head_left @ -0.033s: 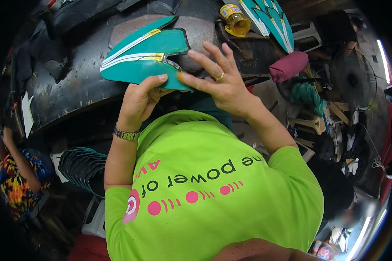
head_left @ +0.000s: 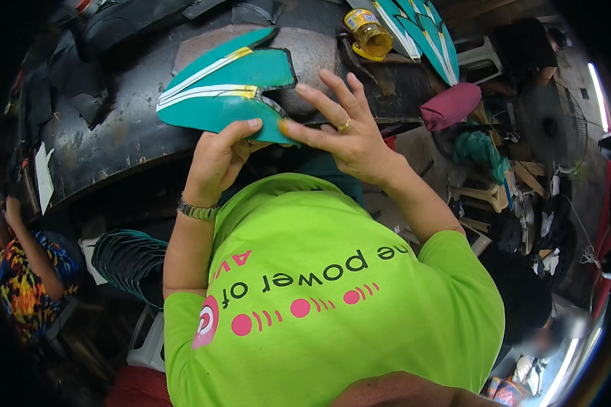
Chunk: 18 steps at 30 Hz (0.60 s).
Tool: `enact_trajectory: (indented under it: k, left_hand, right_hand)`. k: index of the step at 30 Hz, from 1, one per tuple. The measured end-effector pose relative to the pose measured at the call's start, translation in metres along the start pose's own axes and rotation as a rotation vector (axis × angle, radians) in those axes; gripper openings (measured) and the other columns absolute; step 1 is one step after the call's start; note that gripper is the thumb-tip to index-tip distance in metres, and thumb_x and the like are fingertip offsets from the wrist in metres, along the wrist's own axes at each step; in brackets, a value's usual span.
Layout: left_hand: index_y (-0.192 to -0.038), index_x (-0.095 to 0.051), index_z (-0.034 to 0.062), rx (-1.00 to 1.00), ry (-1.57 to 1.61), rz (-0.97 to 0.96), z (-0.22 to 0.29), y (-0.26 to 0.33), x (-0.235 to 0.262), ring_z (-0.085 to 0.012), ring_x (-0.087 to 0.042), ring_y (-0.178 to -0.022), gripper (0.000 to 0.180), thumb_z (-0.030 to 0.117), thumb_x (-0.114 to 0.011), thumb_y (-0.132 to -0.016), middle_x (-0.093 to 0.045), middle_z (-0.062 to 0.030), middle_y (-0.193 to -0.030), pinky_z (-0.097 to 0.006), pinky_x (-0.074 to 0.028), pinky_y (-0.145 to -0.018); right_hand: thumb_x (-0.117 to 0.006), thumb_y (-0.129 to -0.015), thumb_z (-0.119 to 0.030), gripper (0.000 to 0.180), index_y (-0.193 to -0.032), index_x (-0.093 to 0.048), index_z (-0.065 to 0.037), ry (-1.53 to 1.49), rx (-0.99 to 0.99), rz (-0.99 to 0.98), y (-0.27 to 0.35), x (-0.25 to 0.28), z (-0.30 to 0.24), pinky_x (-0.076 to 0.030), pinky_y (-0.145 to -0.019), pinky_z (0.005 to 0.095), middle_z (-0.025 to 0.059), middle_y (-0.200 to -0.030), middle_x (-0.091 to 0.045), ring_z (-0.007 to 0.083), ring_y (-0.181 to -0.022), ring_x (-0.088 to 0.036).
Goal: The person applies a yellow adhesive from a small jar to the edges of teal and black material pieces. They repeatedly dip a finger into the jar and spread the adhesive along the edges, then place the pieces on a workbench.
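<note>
Slightly nearer us than in the earlier frame, the yellow-stained fingertip (head_left: 284, 127) of our right hand (head_left: 360, 139) has shifted a touch along a lobe of the teal cut piece (head_left: 241, 73), while our left hand (head_left: 220, 159) keeps its pinch. The piece lies at the near side of the dark surface (head_left: 129, 129), its tip pointing left and its near lobe caught between our left thumb and fingers. Our right hand is spread wide, only the index finger appearing to touch the piece.

We judge the work on it to be partway along: white strips (head_left: 214, 92) already run along it, with yellow at their right ends, and dark edging borders the notches. The near lobe looks like the part in hand; whether its edge is finished we cannot tell.

Beyond our right hand, a glass jar (head_left: 373, 42) with a yellow label holds an amber-yellow substance. How full it is, and whether it stands or lies, we cannot make out. Similar teal pieces (head_left: 428, 44) with white strips rest just beside it, and a stack of dark, teal-edged pieces (head_left: 125, 261) sits below the surface at left; their stage of completion is unclear to us.
</note>
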State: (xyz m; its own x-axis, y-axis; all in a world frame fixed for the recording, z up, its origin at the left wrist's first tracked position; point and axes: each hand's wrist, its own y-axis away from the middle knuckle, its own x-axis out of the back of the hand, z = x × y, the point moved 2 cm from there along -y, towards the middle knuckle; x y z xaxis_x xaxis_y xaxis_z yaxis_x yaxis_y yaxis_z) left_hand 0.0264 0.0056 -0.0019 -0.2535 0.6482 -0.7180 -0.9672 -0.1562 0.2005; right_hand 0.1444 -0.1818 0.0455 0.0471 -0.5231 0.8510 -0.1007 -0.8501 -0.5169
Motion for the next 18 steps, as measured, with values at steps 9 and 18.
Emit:
enact_trajectory:
  k: [9,18]
  left_hand:
    - [-0.121,-0.06,-0.0009,0.087,-0.583,0.096,0.007,0.002,0.0,-0.0146,-0.063,-0.104,0.032,0.012,-0.066,-0.093,-0.065,-0.0071,-0.116,-0.03,-0.05,-0.094]
    - [-0.116,-0.06,-0.0008,-0.586,-1.797,-0.359,0.039,0.005,-0.057,-0.0393,-0.061,-0.099,0.028,0.01,-0.06,-0.09,-0.063,-0.0227,-0.106,-0.047,-0.05,-0.083]
  right_hand:
    - [-0.063,-0.08,-0.001,0.046,-0.119,-0.071,-0.022,-0.339,0.052,0.081,-0.022,0.04,0.008,-0.038,-0.108,0.0524,0.0099,-0.141,-0.052,0.0371,-0.13,-0.048]
    - [-0.059,-0.087,-0.019,0.064,-0.147,-0.043,-0.033,0.123,0.677,-0.156,-0.127,0.075,-0.017,-0.024,-0.116,0.0528,-0.0003,-0.126,-0.063,0.022,-0.136,-0.044]
